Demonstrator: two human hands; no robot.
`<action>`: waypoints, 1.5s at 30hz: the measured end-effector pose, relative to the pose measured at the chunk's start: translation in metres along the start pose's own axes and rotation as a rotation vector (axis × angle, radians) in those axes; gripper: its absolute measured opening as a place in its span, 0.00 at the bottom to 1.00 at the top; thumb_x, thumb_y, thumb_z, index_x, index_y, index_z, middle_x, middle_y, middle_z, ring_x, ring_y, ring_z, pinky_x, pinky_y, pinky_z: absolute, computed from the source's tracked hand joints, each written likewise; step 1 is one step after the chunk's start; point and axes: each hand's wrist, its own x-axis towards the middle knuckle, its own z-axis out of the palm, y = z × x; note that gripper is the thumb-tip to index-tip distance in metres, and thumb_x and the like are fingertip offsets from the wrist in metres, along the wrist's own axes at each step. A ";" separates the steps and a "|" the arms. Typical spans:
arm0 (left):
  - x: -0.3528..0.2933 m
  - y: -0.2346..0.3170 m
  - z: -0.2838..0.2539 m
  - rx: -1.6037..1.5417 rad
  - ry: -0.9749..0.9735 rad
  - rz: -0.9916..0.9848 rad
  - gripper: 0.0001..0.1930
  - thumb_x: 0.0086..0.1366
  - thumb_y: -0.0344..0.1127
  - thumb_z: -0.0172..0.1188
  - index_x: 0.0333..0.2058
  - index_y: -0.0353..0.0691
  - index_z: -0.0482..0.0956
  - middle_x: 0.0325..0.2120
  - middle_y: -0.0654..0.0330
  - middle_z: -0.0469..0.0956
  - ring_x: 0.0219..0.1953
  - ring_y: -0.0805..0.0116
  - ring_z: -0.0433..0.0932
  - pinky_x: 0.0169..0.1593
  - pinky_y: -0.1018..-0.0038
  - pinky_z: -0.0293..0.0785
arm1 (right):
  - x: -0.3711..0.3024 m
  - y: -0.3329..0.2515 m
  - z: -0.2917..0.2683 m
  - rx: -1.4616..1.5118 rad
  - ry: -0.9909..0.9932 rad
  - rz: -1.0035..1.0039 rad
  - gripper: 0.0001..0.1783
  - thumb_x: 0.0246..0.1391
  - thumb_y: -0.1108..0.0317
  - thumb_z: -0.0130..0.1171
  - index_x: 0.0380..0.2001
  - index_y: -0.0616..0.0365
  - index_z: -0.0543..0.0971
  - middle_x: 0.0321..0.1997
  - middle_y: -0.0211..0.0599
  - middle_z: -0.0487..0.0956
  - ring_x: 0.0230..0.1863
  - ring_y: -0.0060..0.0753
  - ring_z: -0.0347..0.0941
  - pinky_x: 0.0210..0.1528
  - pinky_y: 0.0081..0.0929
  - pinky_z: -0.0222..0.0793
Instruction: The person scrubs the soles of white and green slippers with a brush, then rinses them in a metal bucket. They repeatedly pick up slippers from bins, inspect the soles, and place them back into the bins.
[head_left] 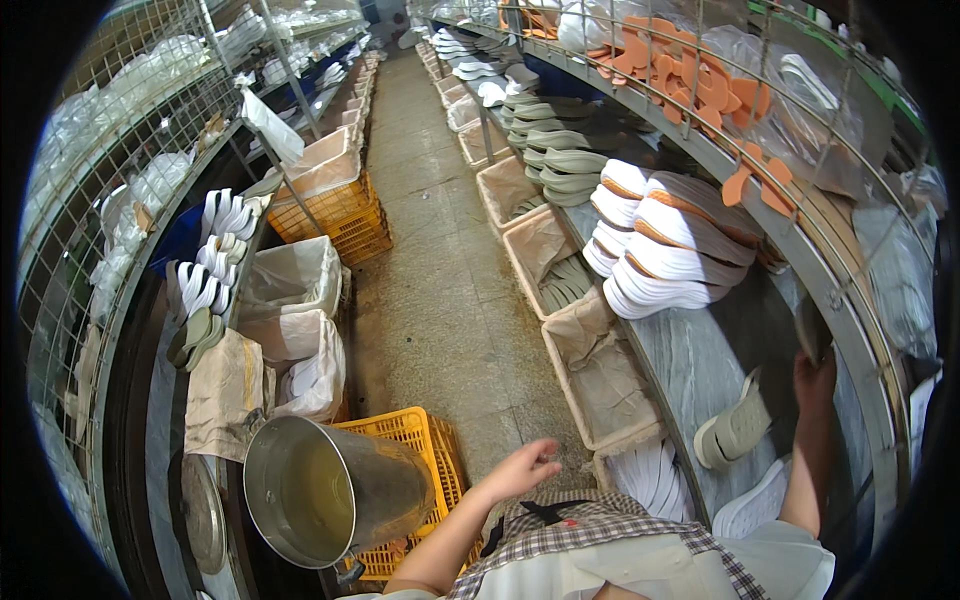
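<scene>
My left hand (525,468) is held out over the walkway with its fingers apart and nothing in them. On the right, my right hand (816,378) reaches under the wire shelf, in shadow. Its fingers are closed at the lower end of a dark, flat, rounded piece (813,328), whose kind I cannot make out. Left of that hand, a grey-green shoe (735,425) stands tilted on the grey bench (690,375). A white shoe sole (752,500) lies nearer to me by my right forearm. Stacked white soles with orange-brown edges (680,240) are farther along the bench.
A large metal pot (390,485) with yellowish liquid tilts over a yellow crate (445,455) at the left. Lined bins (600,385) edge the walkway, one holding white pieces (650,480). Grey-green soles (565,160) and orange cutouts (680,75) lie farther off at right.
</scene>
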 end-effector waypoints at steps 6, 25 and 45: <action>0.015 0.053 -0.007 -0.294 -0.077 0.292 0.30 0.64 0.41 0.55 0.61 0.39 0.56 0.61 0.53 0.60 0.57 0.59 0.67 0.55 0.65 0.68 | -0.196 0.051 0.117 -0.472 -0.293 0.245 0.37 0.36 0.73 0.53 0.57 0.65 0.63 0.53 0.43 0.72 0.53 0.39 0.70 0.57 0.35 0.66; -0.044 0.046 -0.053 -1.435 0.134 0.546 0.38 0.62 0.65 0.43 0.61 0.41 0.56 0.57 0.59 0.64 0.57 0.63 0.65 0.60 0.65 0.62 | -0.296 0.211 0.268 -0.486 -0.868 0.464 0.22 0.53 0.64 0.58 0.47 0.61 0.66 0.50 0.35 0.69 0.52 0.23 0.64 0.56 0.25 0.60; -0.070 0.032 -0.042 -1.061 0.363 0.607 0.41 0.58 0.65 0.50 0.59 0.39 0.58 0.55 0.57 0.66 0.56 0.61 0.67 0.57 0.64 0.66 | -0.299 0.219 0.259 -0.852 -1.091 0.322 0.41 0.53 0.56 0.61 0.63 0.68 0.57 0.56 0.43 0.64 0.60 0.35 0.57 0.63 0.28 0.51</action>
